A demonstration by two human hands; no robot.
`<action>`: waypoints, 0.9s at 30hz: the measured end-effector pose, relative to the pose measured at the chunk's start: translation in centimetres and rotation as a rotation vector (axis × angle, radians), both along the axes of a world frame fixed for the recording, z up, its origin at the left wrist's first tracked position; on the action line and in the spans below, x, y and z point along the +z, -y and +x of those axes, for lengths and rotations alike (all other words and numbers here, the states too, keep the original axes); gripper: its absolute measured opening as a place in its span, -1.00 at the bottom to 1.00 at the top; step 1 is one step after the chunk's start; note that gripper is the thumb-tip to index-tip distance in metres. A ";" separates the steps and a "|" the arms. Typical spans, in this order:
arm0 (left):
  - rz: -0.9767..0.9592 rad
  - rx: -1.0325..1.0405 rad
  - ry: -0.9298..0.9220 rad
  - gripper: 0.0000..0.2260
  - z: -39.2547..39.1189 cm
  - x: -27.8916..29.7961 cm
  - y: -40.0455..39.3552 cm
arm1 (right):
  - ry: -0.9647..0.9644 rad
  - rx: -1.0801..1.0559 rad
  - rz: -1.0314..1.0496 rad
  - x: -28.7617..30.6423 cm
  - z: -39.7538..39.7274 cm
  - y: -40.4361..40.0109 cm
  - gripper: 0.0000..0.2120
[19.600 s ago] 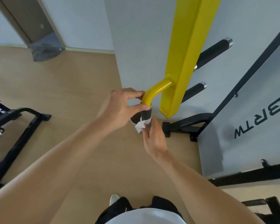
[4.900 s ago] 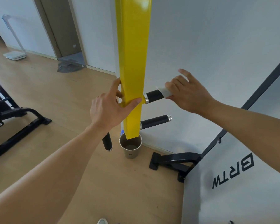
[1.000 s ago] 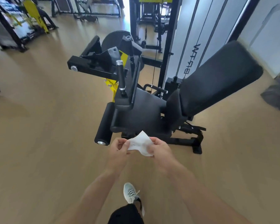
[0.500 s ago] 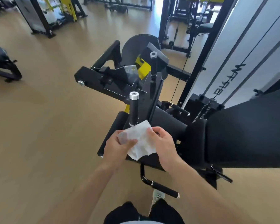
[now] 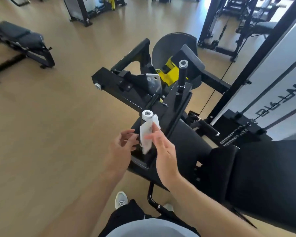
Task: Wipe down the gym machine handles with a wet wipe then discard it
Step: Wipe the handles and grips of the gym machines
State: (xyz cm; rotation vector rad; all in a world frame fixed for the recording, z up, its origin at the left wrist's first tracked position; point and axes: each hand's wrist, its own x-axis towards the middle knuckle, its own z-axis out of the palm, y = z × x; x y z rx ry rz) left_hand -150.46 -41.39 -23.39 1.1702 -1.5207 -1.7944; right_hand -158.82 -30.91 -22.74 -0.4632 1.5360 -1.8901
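A white wet wipe lies draped over the near upright handle of a black gym machine; the handle has a silver end cap. My right hand pinches the wipe against the handle's right side with thumb and forefinger. My left hand hovers just left of the handle, fingers spread, holding nothing. A second upright black handle with a silver cap stands farther back on the same machine.
The machine's black seat and back pad fill the right side. A black bench stands at far left on the wooden floor. A cable tower frame rises at the right. My shoe is below.
I have stepped closer to the machine. The wipe, held spread between both hands before, now lies on the near handle; my left hand has let go of it.
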 end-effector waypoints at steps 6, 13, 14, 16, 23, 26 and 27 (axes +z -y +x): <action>-0.141 0.055 -0.001 -0.89 0.2 0.0 2.1 | -0.211 -0.099 0.191 -1.3 -1.8 2.4 -0.70; -0.205 -0.015 0.052 -0.85 0.7 -0.5 1.5 | -0.509 0.116 0.531 -4.3 -0.7 4.0 -0.67; -0.223 -0.016 0.050 -0.86 0.8 -0.5 1.6 | -0.547 0.093 0.525 -4.1 -0.8 4.2 -0.59; -0.226 0.000 0.035 -0.91 0.6 -0.2 2.1 | -0.582 0.027 0.482 -2.6 -1.5 5.1 -0.62; -0.187 -0.034 0.049 -0.83 -1.1 0.0 3.3 | -0.501 0.009 0.443 -3.1 -1.0 5.3 -0.63; -0.176 -0.077 0.040 -0.86 -1.4 0.1 3.2 | -0.407 0.027 0.427 -3.7 -0.3 4.9 -0.69; -0.202 -0.077 0.029 -0.88 -1.5 0.2 3.2 | -0.391 0.011 0.407 -3.2 -0.4 5.2 -0.74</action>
